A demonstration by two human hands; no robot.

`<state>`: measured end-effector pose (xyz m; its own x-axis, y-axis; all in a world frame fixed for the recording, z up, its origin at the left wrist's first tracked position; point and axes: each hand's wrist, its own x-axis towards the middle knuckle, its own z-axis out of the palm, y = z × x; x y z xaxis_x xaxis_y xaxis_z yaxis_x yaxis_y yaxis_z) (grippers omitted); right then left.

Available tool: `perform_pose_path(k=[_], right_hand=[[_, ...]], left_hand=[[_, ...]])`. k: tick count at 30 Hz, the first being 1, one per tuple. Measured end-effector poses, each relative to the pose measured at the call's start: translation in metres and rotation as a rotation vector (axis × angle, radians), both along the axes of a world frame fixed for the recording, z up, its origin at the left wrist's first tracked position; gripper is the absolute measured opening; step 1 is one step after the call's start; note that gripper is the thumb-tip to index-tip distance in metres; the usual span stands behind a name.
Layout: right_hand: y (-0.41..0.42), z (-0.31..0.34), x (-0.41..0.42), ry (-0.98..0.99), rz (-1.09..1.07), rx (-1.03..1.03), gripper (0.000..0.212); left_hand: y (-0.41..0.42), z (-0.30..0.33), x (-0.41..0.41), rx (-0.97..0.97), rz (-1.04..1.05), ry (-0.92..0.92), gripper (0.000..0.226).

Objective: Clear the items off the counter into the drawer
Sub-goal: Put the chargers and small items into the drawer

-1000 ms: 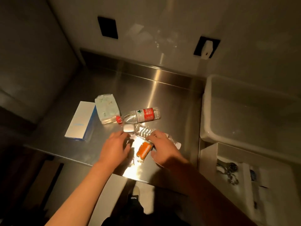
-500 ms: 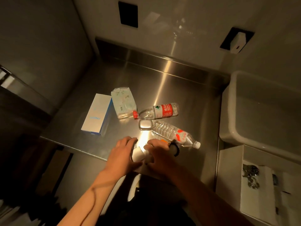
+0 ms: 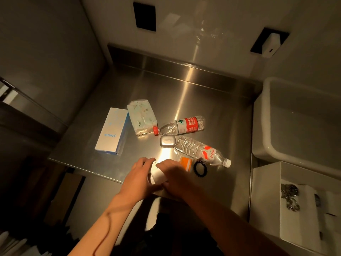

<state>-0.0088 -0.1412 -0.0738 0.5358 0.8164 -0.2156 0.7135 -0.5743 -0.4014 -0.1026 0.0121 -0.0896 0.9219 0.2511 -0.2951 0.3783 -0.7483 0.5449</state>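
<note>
We are seeing both hands meeting at the near edge of the steel desk, left hand and right hand each curling fingers round one small pale item, holding it between them. Lying toward the desk's middle: blue box, tissue pack, red-label bottle, silver case, second bottle, orange item, black ring. Open drawer is sitting off the desk's near right corner
</note>
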Motion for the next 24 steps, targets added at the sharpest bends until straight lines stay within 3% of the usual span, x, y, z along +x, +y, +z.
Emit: perform_pose_path(k=[6,11,17,24], right_hand=[[0.002,-0.008,-0.003,0.085,-0.060,0.031,0.050],[0.000,-0.010,-0.005,0.146,-0.119,0.051,0.054],[-0.005,-0.015,-0.004,0.092,-0.083,0.027,0.044],[-0.019,-0.001,0.001,0.010,-0.102,0.174,0.053]], left_hand=[[0.017,0.000,-0.005,-0.104,-0.024,-0.020,0.073],[0.013,-0.002,0.001,-0.038,0.011,-0.042,0.056],[0.009,-0.007,0.002,0.008,0.106,-0.037,0.057],[0.004,0.010,0.005,0.027,0.207,-0.111,0.061]])
